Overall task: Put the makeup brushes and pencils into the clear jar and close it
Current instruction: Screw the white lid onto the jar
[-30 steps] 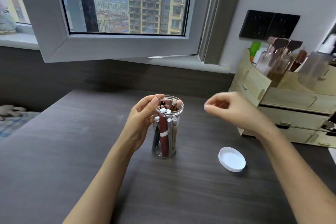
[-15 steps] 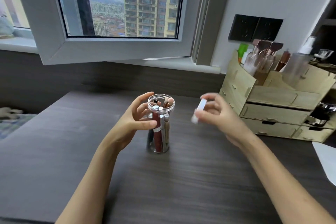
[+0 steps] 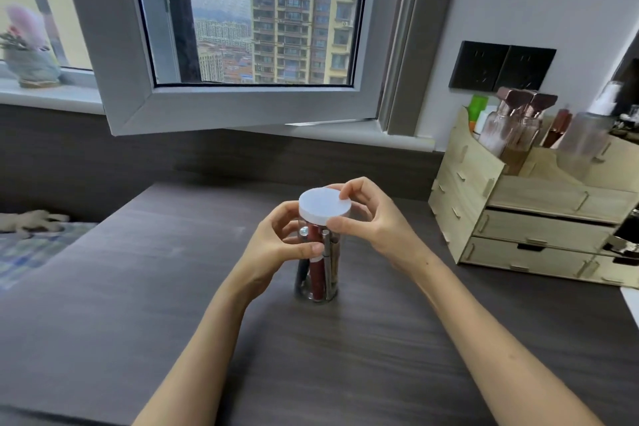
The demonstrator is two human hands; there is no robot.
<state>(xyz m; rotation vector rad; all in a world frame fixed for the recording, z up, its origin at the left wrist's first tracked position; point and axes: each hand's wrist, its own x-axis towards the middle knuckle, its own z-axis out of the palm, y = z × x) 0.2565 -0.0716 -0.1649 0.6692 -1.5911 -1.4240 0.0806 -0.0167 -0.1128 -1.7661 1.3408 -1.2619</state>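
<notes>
Two hands work at the closing step: the round white plastic lid sits on the mouth of the clear cylindrical jar, and the makeup brushes and pencils already stand upright inside, so the filling looks finished. The right hand pinches the lid, thumb at its near edge around five o'clock and a fingertip on the rim at about two o'clock. The left hand wraps the jar's upper wall from nine o'clock, thumb across the front just under the lid, steadying it. The jar stands upright on the dark wood-grain desk, near the centre, with the pale wooden drawer organiser well apart toward three o'clock.

Whether the lid is seated square or threaded at all I cannot tell; it appears slightly tipped toward the viewer. The next move, as I judge it, calls for levelling the lid and turning it clockwise while the left hand resists the twist.
</notes>
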